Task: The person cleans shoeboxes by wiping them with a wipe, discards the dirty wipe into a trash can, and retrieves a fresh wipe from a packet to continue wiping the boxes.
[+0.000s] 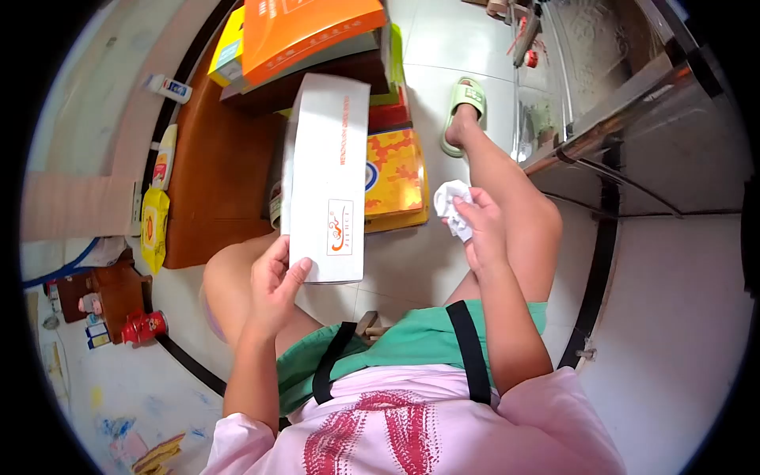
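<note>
A long white box (326,174) with orange lettering and a framed orange logo is gripped at its lower left corner by my left hand (277,273), thumb on top. Its far end reaches the stack of boxes ahead. My right hand (480,226) pinches a crumpled white cloth or tissue (454,202), held to the right of the box and apart from it. Which of the two materials it is, I cannot tell. Below the white box's right edge shows a yellow and orange patterned box (397,174).
An orange box (309,36) tops a stack on a brown cabinet (198,174). Along the cabinet's left side are a white bottle (169,88), a tube (165,157) and a yellow wipes pack (155,229). A glass-and-metal frame (602,131) stands right. My foot wears a green slipper (467,99).
</note>
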Motion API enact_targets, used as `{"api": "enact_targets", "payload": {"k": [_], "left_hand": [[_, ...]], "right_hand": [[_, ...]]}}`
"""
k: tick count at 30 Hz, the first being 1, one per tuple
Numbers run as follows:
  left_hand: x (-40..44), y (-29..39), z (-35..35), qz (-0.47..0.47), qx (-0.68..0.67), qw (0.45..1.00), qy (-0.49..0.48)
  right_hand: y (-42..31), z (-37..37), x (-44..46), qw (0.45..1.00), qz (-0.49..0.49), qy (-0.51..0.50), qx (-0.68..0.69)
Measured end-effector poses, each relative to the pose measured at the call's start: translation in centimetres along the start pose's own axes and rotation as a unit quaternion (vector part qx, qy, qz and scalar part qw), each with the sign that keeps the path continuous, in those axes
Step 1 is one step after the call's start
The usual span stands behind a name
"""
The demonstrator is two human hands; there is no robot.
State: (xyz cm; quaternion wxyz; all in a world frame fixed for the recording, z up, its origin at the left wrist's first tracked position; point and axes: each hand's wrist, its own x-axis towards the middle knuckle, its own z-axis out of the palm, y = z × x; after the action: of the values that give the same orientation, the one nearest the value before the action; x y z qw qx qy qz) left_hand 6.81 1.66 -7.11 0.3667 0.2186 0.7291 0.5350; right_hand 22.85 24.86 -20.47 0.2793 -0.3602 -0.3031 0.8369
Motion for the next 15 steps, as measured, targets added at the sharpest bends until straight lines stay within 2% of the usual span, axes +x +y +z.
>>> {"api": "enact_targets", "payload": {"k": [2, 4, 9, 11, 13, 15], "left_hand": [[-0.1, 0.0, -0.7, 0.021, -0.026, 0.999, 0.016], [-0.2, -0.6, -1.7, 0.013, -0.040, 0.999, -0.028], [1.0, -1.1, -4.6, -0.002, -0.078, 0.995, -0.055], [2.5, -1.7, -6.3, -0.005, -0.083, 0.988, -0.127], [4.1, -1.7, -7.6, -0.029, -0.089, 0.986, -0.141], [5.4, -1.9, -8.9, -0.045, -0.097, 0.979, -0.172]], "right_hand": [[-0.7, 1.0, -0.8, 1.000, -0.006, -0.020, -0.006], [-1.2, 1.6, -1.4, 0.999, -0.020, -0.044, -0.018], [-3.7, 4.0, -3.4, 0.996, -0.078, -0.041, -0.020], [-4.4, 4.9, -3.6, 0.993, -0.111, -0.034, -0.022], [-4.7, 6.0, -3.6, 0.988, -0.150, -0.029, -0.037], [-4.3, 6.9, -3.6, 0.987, -0.137, -0.044, -0.067]]}}
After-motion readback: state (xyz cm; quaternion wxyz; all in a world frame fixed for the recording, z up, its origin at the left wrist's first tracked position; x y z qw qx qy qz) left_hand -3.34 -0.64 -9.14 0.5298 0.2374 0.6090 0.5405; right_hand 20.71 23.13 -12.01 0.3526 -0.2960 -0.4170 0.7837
